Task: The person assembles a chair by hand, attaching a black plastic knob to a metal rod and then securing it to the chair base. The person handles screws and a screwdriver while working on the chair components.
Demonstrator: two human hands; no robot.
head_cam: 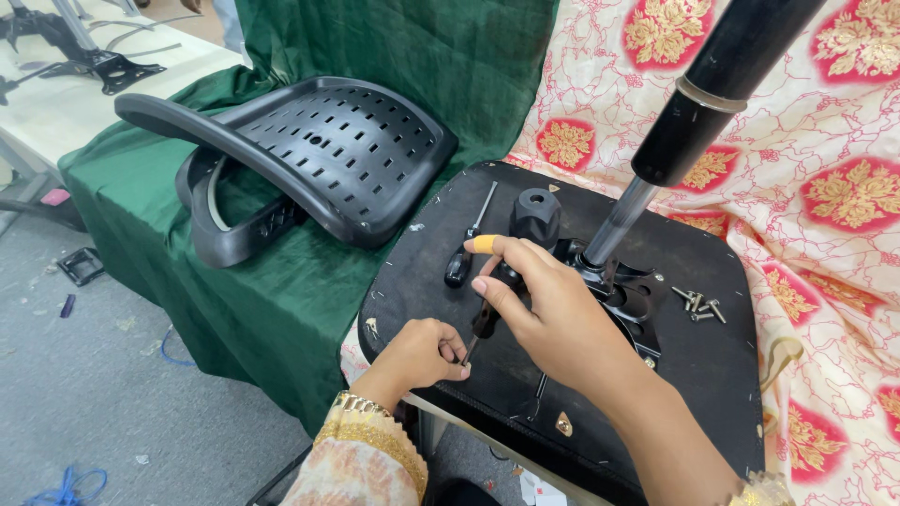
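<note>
Screwdriver (485, 320) stands tilted on the upturned black seat base (712, 375), right hand (544, 309) wrapped round its handle, left hand (422, 351) pinching the tip to steady it. Loose screws (698, 304) lie at three o'clock, near the chair column (698, 103).

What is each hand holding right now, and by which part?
The right hand holds a screwdriver by its black handle, tip down on the seat underside. The left hand pinches at the tip; whatever it holds there is hidden.
</note>
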